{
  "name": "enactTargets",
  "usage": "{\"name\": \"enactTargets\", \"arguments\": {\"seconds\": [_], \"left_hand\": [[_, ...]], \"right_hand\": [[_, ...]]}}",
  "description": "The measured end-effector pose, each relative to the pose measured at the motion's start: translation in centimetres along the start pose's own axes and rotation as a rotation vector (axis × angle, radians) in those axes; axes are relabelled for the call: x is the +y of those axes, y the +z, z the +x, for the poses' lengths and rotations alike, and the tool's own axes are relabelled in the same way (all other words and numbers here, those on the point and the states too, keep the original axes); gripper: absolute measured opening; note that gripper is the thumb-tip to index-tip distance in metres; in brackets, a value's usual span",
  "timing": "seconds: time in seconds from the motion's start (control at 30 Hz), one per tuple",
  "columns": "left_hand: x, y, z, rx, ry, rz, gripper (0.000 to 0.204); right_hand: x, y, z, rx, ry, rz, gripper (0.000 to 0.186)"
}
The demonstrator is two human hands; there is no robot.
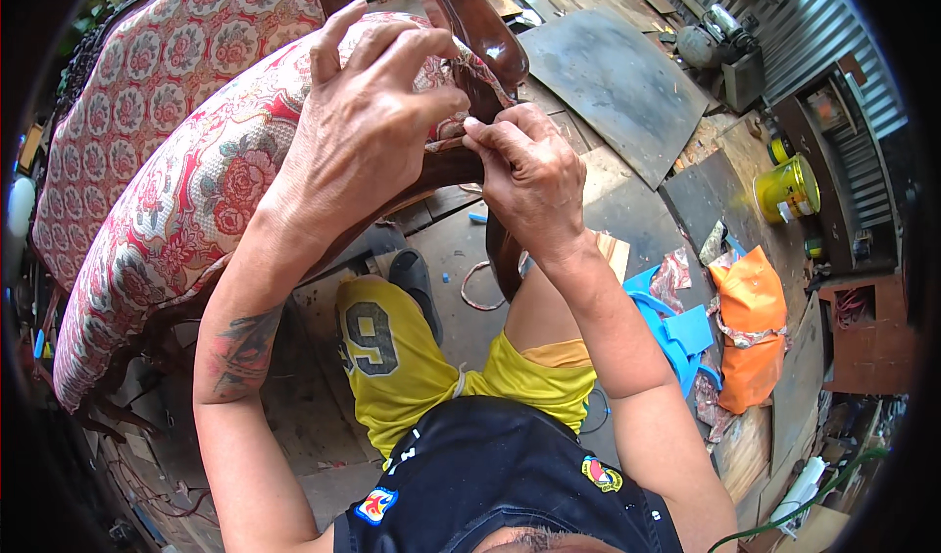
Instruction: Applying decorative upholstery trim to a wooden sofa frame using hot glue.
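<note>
A padded chair seat covered in red-and-cream floral upholstery fabric (235,175) curves across the left and upper middle, edged by a dark polished wooden frame (456,169). Over its upper right corner is my left hand (368,112), fingers spread and bent, the thumb stretched toward the fabric edge. Close beside it, my right hand (534,166) pinches the edge of the fabric at the corner, next to the wooden post (480,28). The fingertips partly hide what lies between them.
Behind the seat stands a floral backrest (147,92). A dark flat board (618,87) lies on the floor ahead. To the right are blue sheet pieces (671,327), an orange bundle (750,327), fabric scraps and a yellow bucket (789,192). A wire loop (480,288) lies below the seat.
</note>
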State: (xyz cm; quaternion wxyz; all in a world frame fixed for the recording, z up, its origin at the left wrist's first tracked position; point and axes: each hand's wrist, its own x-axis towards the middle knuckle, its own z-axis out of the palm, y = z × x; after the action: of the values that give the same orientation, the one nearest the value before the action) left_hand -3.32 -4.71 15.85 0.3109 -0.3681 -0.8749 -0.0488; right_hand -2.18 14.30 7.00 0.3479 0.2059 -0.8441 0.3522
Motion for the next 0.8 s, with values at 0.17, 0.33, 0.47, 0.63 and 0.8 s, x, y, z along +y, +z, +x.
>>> {"name": "enactTargets", "arguments": {"seconds": [0.17,0.33,0.47,0.63,0.8], "left_hand": [[0.0,0.6,-0.5,-0.015,0.01,0.047,0.034],[-1.6,3.3,1.0,0.159,-0.314,0.032,0.026],[-1.1,3.7,2.4,0.102,-0.442,-0.037,0.026],[-0.2,2.4,4.0,0.065,-0.661,-0.28,0.022],[4.6,3.5,3.6,0.253,-0.775,-0.246,0.019]], "right_hand": [[0.2,0.1,-0.2,0.015,-0.006,0.005,0.01],[0.2,0.2,-0.2,0.003,0.018,0.028,0.014],[0.1,0.2,0.0,-0.016,0.012,0.01,0.014],[0.1,0.0,0.3,-0.042,-0.034,-0.016,0.016],[0.3,0.1,0.3,-0.071,-0.132,0.128,0.019]]}}
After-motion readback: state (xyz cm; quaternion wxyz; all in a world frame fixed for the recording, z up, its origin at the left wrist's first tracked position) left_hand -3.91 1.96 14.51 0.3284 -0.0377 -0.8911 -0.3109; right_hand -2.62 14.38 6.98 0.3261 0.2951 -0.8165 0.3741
